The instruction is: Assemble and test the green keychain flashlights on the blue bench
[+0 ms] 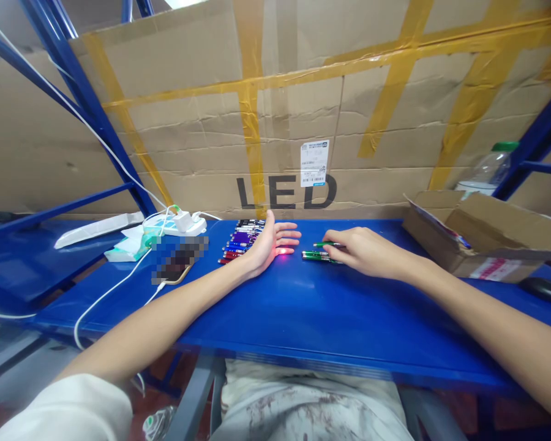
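Note:
My left hand (pixel 270 242) stands on its edge on the blue table, palm turned to the right and fingers stretched out apart. A red glow lights its little finger and the table just beneath it. Along its left side lies a row of slim metallic pens (pixel 233 246) in black, silver, purple, blue and red, partly covered by the hand. To the right, my right hand (pixel 356 248) is closed with its fingertips on a green pen (pixel 322 244). More green pens (pixel 313 255) lie side by side under its fingers, their right ends hidden.
A phone (pixel 179 260) on a white cable lies at left, near a power strip (pixel 183 223) and a tissue pack (pixel 127 246). An open cardboard box (pixel 477 236) and a black mouse (pixel 545 290) are at right. A large taped cardboard sheet (pixel 202 141) closes off the back.

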Tool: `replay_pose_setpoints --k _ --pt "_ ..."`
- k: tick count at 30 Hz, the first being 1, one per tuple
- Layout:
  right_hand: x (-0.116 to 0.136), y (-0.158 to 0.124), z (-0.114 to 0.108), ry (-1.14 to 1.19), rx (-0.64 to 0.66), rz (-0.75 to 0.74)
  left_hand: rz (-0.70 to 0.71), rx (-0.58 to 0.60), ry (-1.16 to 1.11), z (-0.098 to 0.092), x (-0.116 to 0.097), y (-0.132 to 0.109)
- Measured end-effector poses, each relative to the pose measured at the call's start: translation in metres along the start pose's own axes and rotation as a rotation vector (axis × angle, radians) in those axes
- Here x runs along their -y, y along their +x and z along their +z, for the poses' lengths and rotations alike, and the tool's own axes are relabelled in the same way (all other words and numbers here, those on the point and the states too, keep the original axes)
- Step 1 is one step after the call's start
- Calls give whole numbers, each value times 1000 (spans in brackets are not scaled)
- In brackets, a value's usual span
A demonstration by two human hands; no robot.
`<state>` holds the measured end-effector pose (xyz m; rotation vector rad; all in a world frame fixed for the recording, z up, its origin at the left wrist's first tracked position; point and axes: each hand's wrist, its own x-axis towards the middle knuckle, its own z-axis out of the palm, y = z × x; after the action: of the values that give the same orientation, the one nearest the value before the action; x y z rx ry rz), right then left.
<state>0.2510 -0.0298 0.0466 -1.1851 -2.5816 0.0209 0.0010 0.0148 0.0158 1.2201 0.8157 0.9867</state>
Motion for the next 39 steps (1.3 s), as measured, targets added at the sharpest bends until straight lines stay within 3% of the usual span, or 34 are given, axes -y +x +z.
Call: replay_pose_setpoints --k 6,39 --pt "4 0 0 2 -19 -42 6 1 10 1 -1 -1" --pt "2 1 1 -41 10 42 15 35 23 -2 3 2"
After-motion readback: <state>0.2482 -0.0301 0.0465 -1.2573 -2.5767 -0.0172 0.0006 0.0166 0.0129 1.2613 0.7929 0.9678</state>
